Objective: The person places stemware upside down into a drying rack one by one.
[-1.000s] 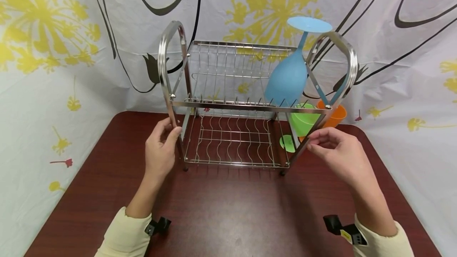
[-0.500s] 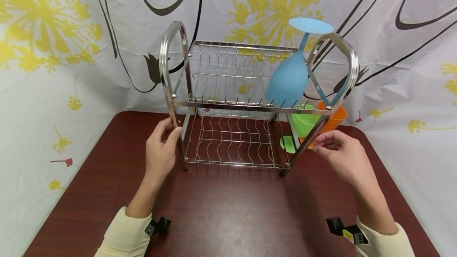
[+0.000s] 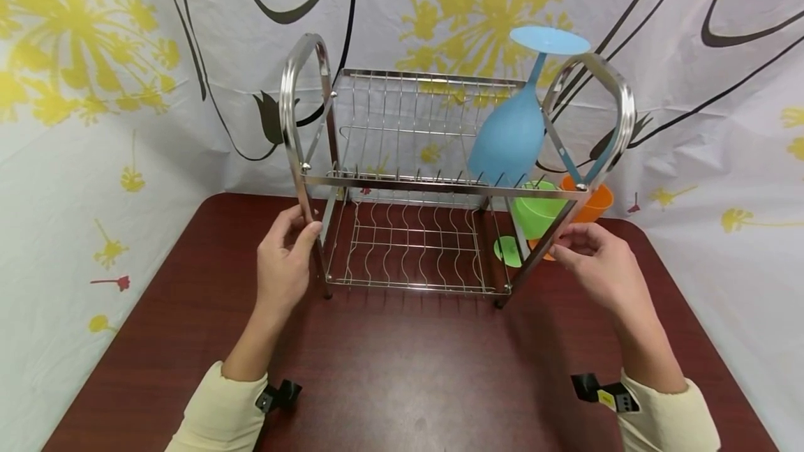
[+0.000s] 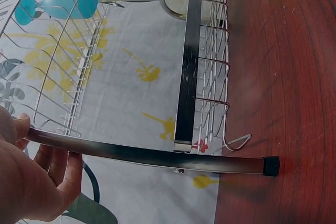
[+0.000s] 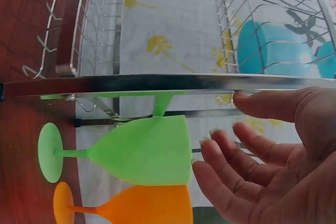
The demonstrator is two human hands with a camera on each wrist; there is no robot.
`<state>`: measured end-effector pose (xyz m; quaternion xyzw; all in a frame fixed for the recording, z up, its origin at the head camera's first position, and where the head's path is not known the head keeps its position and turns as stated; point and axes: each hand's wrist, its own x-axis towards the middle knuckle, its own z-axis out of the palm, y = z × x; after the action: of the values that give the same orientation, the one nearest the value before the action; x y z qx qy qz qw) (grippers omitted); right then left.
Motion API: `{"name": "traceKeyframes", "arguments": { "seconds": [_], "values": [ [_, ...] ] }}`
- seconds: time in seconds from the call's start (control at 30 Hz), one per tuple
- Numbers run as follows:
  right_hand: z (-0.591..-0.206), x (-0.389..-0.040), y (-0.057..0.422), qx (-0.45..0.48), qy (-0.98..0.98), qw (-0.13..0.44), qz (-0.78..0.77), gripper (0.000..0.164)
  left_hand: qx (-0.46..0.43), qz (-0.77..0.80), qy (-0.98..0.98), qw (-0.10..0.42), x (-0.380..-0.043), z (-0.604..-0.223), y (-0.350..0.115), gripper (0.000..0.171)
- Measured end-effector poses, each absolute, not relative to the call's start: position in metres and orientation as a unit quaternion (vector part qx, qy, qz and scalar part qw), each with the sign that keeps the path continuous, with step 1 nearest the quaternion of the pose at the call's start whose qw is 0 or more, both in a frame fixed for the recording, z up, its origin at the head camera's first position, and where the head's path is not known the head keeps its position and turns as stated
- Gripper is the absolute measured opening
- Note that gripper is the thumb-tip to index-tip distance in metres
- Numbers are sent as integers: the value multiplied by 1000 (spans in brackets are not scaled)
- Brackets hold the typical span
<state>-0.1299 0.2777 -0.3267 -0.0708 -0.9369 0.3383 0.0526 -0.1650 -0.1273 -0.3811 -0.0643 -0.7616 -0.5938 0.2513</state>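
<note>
left hand [image 3: 283, 270] keeps its pinch on the left post [image 3: 299, 195] of the steel rack [image 3: 402, 187], unchanged; up top, right end, sits the blue goblet [image 3: 509, 138], upside down. past the right post [image 3: 555, 232], green goblet [image 5: 152, 153] and orange goblet [image 5: 149, 205] stand, partly hidden — and the right hand [image 3: 606, 270], loose and holding nothing, has edged nearer that post, contact hard to tell!

Rack [image 3: 433, 188]: smooth, polished metal | blue goblet [image 3: 509, 139], green goblet [image 5: 147, 153], orange goblet [image 5: 149, 205]: smooth, matt plastic by look | table [image 3: 402, 368]: wood-grained top, softly glossy | wall sheet [image 3: 56, 194]: thin, creased, faintly shiny | 2 sleeves [image 3: 220, 410]: matt cloth
</note>
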Motion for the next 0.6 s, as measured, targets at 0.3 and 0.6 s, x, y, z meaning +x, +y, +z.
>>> {"name": "traceKeyframes", "arguments": {
  "seconds": [0.3, 0.6],
  "values": [
    [-336, -144, 281, -101, -917, 44, 384, 69, -71, -597, -758, 253, -166, -381, -127, 23],
    [-346, -153, 288, -111, -908, 38, 401, 80, -70, -592, -761, 255, -165, -381, -127, 24]
  ]
}}
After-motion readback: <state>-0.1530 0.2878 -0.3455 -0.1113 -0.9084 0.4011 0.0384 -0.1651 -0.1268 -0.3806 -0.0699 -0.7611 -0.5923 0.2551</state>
